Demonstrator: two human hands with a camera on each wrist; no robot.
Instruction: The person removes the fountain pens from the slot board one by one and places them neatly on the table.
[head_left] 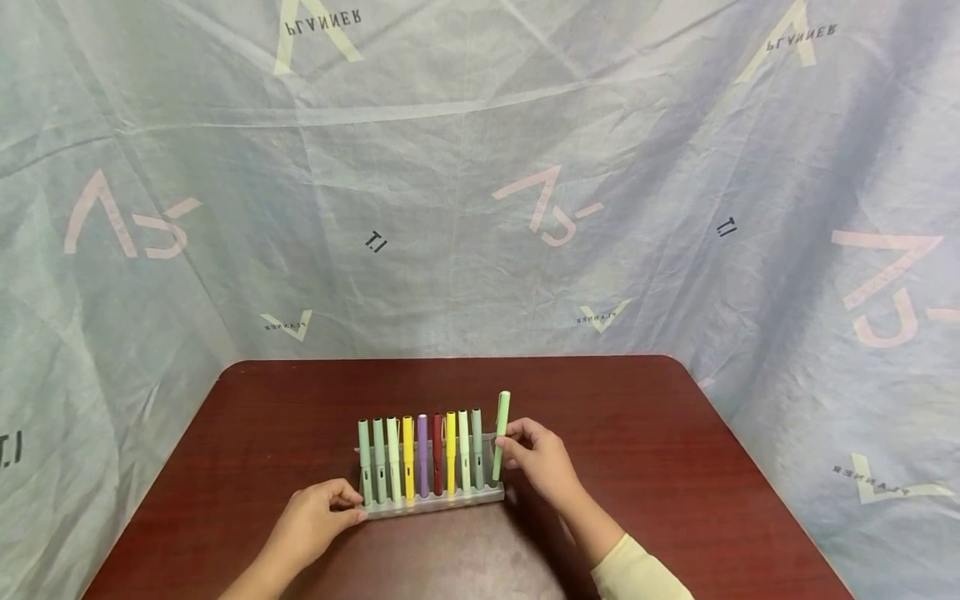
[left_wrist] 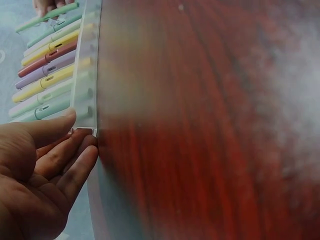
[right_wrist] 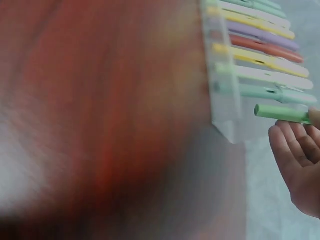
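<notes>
on a glossy red-brown wooden counter (head_left: 675, 467), midway between its left and right edges, a clear plastic rack (head_left: 431, 505) holds nine slim green, yellow, purple and red pens (head_left: 423, 457) in a row. the left hand's (head_left: 311, 517) grip pinches its left end. the right hand's (head_left: 547, 462) grip pinches a light green capped pen (head_left: 503, 408), slightly tilted, at the rack's right end.

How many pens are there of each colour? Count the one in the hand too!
Grey-green pens: 3
Very pale green pens: 2
Yellow pens: 2
Purple pen: 1
Red pen: 1
Light green pen, held in the right hand: 1
Total: 10 pens
</notes>
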